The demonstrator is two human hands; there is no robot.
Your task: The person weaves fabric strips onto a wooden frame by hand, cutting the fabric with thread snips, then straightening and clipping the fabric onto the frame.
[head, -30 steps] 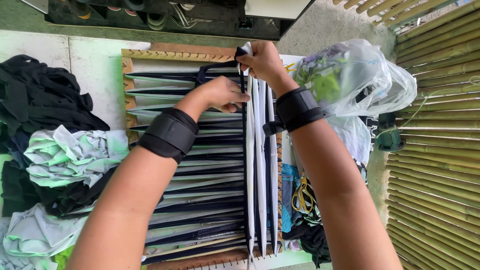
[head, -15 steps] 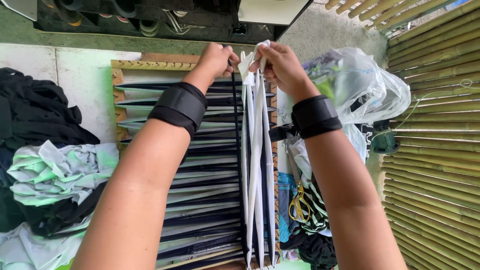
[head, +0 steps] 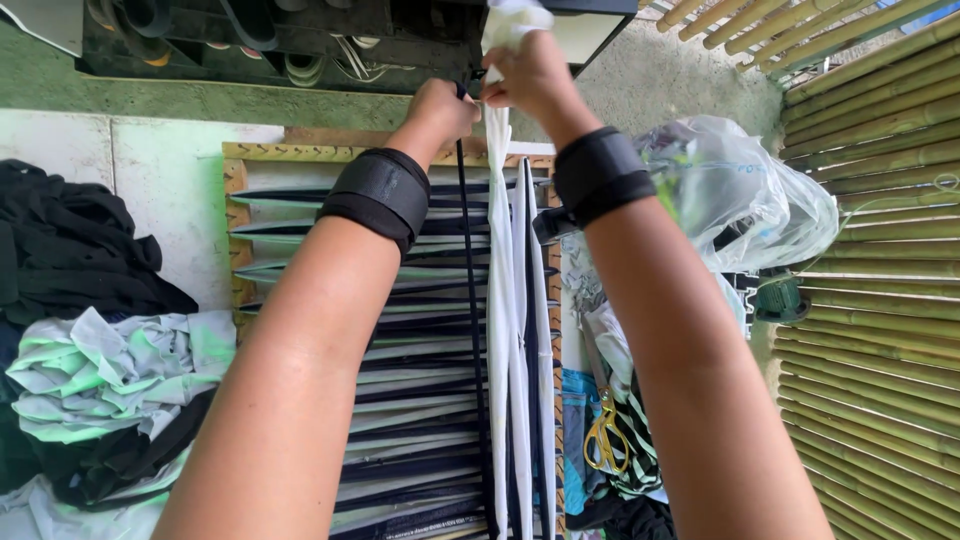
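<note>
We see a wooden frame (head: 240, 230) strung with dark and white strips, cloth piles (head: 100, 380) left, a plastic bag (head: 740, 200) right. Over its top edge our left hand (head: 440, 108) and right hand (head: 530, 75) are both closed, pinching the raised end of a white strip (head: 498, 330). Risk: it could slip from the pinch or snag the neighbouring black strip (head: 470, 300). Yellow scissors (head: 600, 432) lie nearby.
</note>
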